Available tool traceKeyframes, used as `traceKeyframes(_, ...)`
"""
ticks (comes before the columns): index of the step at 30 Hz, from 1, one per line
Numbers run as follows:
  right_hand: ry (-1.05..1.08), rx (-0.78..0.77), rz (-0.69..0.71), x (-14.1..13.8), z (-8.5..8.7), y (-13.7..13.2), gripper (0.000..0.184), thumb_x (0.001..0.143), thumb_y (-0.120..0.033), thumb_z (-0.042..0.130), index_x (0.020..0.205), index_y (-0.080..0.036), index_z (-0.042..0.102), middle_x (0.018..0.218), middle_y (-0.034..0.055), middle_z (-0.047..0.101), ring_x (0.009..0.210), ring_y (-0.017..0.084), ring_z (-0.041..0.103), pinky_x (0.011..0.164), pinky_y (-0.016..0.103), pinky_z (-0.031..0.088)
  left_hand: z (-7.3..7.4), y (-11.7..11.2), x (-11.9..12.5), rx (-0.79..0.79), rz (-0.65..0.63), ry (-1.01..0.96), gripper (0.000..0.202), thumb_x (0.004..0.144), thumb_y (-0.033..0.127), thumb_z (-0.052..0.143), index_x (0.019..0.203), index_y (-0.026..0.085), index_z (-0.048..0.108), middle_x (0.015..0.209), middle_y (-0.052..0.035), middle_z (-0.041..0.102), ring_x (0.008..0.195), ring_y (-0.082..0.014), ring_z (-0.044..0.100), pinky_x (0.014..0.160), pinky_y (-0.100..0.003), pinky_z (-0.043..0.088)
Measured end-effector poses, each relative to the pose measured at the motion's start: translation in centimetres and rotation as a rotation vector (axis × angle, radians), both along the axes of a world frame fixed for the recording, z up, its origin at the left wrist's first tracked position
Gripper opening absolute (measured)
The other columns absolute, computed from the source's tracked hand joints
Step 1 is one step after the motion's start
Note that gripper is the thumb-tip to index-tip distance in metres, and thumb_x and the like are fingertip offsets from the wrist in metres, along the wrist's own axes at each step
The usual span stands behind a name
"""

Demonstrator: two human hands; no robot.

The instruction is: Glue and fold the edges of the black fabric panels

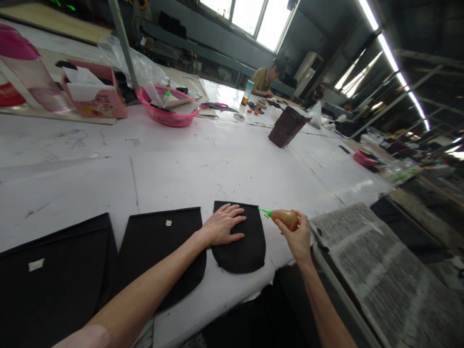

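My left hand [222, 224] lies flat, fingers spread, on a small black rounded fabric piece [242, 251] at the near edge of the white table [188, 164]. My right hand [299, 237] is closed around a small amber squeeze bottle [285, 217] with a green nozzle pointing left toward that piece, just off its right edge. Two larger black fabric pieces [163, 241] [54, 280] lie to the left, each with a small white tag.
A pink basin [168, 106] with tools, a pink box [94, 92] and a clear pink-lidded jug [32, 72] stand at the back left. A dark stack [286, 126] sits mid-table. A person sits at the far end. A newspaper-covered surface [377, 270] lies right.
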State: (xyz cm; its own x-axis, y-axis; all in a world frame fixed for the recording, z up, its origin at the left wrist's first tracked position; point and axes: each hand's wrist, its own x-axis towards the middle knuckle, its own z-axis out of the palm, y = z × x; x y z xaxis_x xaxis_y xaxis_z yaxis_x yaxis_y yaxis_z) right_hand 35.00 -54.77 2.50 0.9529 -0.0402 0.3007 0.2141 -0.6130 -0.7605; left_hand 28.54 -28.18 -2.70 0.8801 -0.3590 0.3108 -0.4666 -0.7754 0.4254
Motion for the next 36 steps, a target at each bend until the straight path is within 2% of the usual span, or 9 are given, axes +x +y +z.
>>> traceKeyframes(6, -0.021, -0.063, 0.029, 0.0, 0.4, 0.3, 0.069, 0.065, -0.061, 0.078, 0.119, -0.024, 0.056, 0.110, 0.0060, 0.062, 0.088, 0.024, 0.062, 0.075, 0.039, 0.058, -0.1, -0.1, 0.0, 0.021, 0.008, -0.007, 0.056, 0.089, 0.059, 0.054, 0.134, 0.026, 0.057, 0.148, -0.0070, 0.049, 0.142, -0.0281, 0.038, 0.120, -0.047, 0.023)
traceKeyframes(11, -0.055, -0.151, 0.048, -0.5, 1.2, 0.0, 0.065, 0.065, -0.061, 0.078, 0.115, -0.025, 0.058, 0.105, 0.0048, 0.065, 0.090, 0.025, 0.063, 0.089, 0.044, 0.053, 0.0, -0.2, -0.1, 0.035, 0.018, -0.011, 0.056, 0.090, 0.059, 0.052, 0.134, 0.025, 0.057, 0.148, -0.0078, 0.049, 0.142, -0.0284, 0.038, 0.120, -0.047, 0.022)
traceKeyframes(20, -0.034, -0.059, 0.047, 0.3, 0.5, 0.2, 0.067, 0.065, -0.061, 0.078, 0.118, -0.025, 0.058, 0.111, 0.0053, 0.063, 0.088, 0.024, 0.063, 0.075, 0.037, 0.057, 0.3, -0.2, -0.2, 0.047, 0.015, 0.005, 0.056, 0.091, 0.059, 0.051, 0.135, 0.024, 0.056, 0.149, -0.0081, 0.048, 0.142, -0.0284, 0.037, 0.121, -0.047, 0.022)
traceKeyframes(24, -0.028, -0.064, 0.033, 0.2, 0.5, -0.3, 0.068, 0.063, -0.060, 0.080, 0.117, -0.025, 0.059, 0.107, 0.0046, 0.064, 0.088, 0.024, 0.063, 0.074, 0.037, 0.057, 0.2, -0.2, -0.1, 0.033, 0.015, -0.005, 0.056, 0.091, 0.059, 0.051, 0.134, 0.025, 0.057, 0.148, -0.0077, 0.049, 0.142, -0.0286, 0.038, 0.120, -0.047, 0.022)
traceKeyframes(28, -0.016, -0.007, 0.039, 0.1, 0.4, -0.8, 0.067, 0.062, -0.059, 0.081, 0.116, -0.025, 0.059, 0.104, 0.0046, 0.065, 0.088, 0.024, 0.063, 0.072, 0.036, 0.058, 0.1, -0.2, -0.1, 0.041, 0.013, -0.006, 0.056, 0.091, 0.059, 0.051, 0.134, 0.025, 0.056, 0.148, -0.0079, 0.049, 0.142, -0.0284, 0.038, 0.120, -0.047, 0.022)
traceKeyframes(36, -0.002, 0.054, 0.045, 0.8, -0.3, -0.1, 0.072, 0.059, -0.060, 0.081, 0.117, -0.024, 0.059, 0.106, 0.0052, 0.066, 0.088, 0.024, 0.064, 0.069, 0.036, 0.059, 0.1, -0.1, -0.1, 0.044, 0.009, -0.009, 0.056, 0.091, 0.059, 0.050, 0.135, 0.025, 0.056, 0.148, -0.0077, 0.049, 0.142, -0.0286, 0.038, 0.120, -0.048, 0.022)
